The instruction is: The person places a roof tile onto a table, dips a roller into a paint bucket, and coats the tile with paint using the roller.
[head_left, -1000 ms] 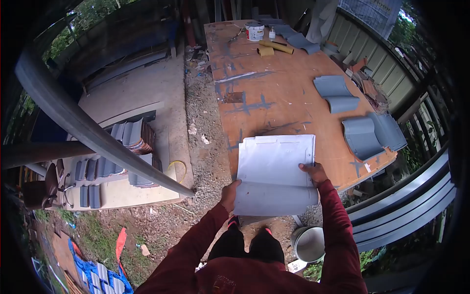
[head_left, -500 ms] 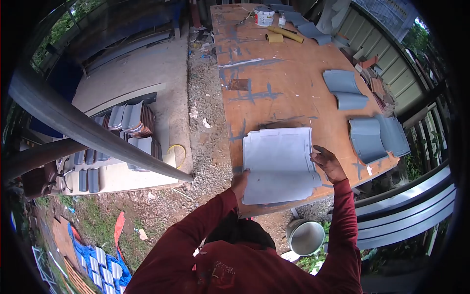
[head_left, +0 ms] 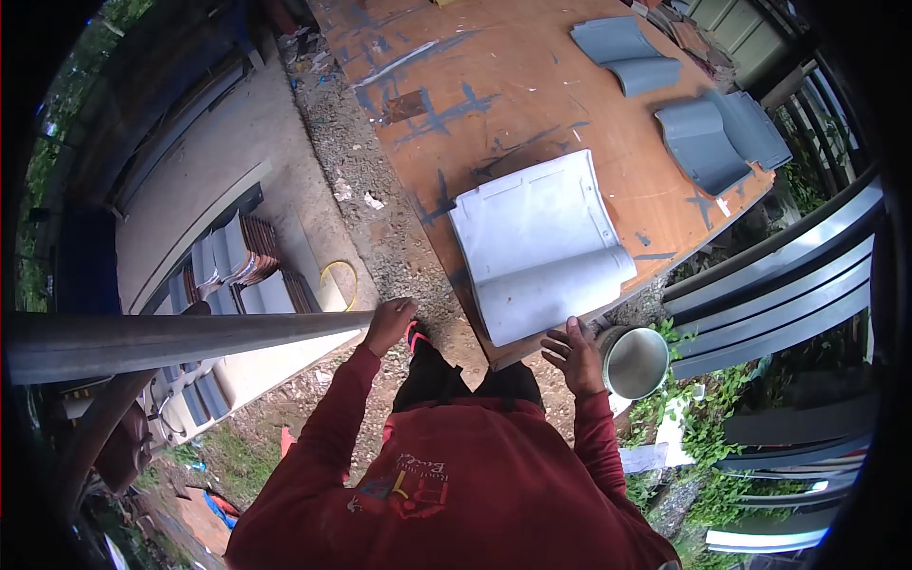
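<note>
A pale grey-white roof tile point(head_left: 541, 233) lies on the near corner of the wooden table point(head_left: 513, 123), its rolled edge toward me. My right hand point(head_left: 577, 356) is beside the tile's near edge, fingers spread, with nothing in it; whether a fingertip touches the tile is unclear. My left hand point(head_left: 389, 325) is off the table to the left, apart from the tile, at the end of the grey pole as seen from here. Its fingers are loosely bent and hold nothing I can see.
Darker blue-grey roof tiles point(head_left: 632, 57) lie at the far right of the table, with more tiles point(head_left: 708, 142) at its right corner. A bucket point(head_left: 635, 364) stands on the ground by my right hand. Stacked tiles point(head_left: 233, 252) and a grey pole point(head_left: 190, 344) are on the left.
Both hands have let go of the tile's sides. The left has moved away leftward, the right down to the near edge. The tile lies turned slightly, and the view has tilted downward.
</note>
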Tool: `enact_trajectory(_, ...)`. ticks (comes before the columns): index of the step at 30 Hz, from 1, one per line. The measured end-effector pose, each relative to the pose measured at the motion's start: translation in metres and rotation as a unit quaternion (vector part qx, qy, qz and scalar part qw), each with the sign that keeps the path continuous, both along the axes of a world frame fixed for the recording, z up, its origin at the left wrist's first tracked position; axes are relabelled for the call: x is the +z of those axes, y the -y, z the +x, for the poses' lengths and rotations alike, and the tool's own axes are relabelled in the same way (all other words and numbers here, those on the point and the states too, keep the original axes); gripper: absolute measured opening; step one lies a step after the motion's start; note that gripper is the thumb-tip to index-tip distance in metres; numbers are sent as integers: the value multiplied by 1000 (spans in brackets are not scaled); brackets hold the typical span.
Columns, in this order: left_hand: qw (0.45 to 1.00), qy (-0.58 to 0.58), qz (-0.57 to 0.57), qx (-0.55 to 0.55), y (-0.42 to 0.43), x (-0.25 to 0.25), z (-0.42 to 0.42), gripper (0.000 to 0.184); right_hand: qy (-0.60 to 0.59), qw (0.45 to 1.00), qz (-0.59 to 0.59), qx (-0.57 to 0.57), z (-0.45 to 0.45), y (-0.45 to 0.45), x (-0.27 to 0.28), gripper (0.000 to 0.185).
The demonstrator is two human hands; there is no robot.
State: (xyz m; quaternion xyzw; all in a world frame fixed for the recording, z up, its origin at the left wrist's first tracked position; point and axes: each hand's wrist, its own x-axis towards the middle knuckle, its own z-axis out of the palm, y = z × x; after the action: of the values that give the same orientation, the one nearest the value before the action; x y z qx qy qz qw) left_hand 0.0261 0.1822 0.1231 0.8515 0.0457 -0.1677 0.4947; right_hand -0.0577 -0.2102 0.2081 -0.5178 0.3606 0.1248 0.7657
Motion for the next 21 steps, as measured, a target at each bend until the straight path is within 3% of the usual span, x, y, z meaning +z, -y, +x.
enact_trajectory(1,999,32,27,0,0,-3,10,48,3,999,-34,10,16,-19,0,103)
enact_trajectory(2,997,-2,48,-60,-15,-44,18,44,-5,997,-74,9,25,-34,-5,110)
enact_trajectory(4,988,-50,75,-125,-16,-18,32,43,-46,982,-183,-17,32,-60,-15,115)
enact_trajectory(6,992,2,25,-125,-23,-25,39,40,-52,967,-246,-44,34,-82,-30,123)
enact_trajectory(7,992,18,21,-127,-26,-22,43,37,-87,943,-317,-44,33,-82,-48,113)
enact_trajectory(9,995,51,-15,-86,-35,-31,53,34,-93,972,-213,-44,29,-69,-68,96)
enact_trajectory(11,994,86,-56,-47,-39,-34,65,31,-93,972,-211,-44,29,-64,-77,85)
enact_trajectory(13,988,137,-6,68,-40,-22,86,27,-90,972,-213,-45,28,-63,-72,75)
enact_trajectory(15,984,153,31,90,-49,-20,108,30,-9,985,-160,-65,36,-69,-62,70)
enact_trajectory(18,987,122,52,95,-70,-37,136,37,12,982,-176,-71,44,-95,-8,67)
enact_trajectory(21,984,-26,170,53,-130,-73,167,41,79,966,-235,-69,40,-80,-12,60)
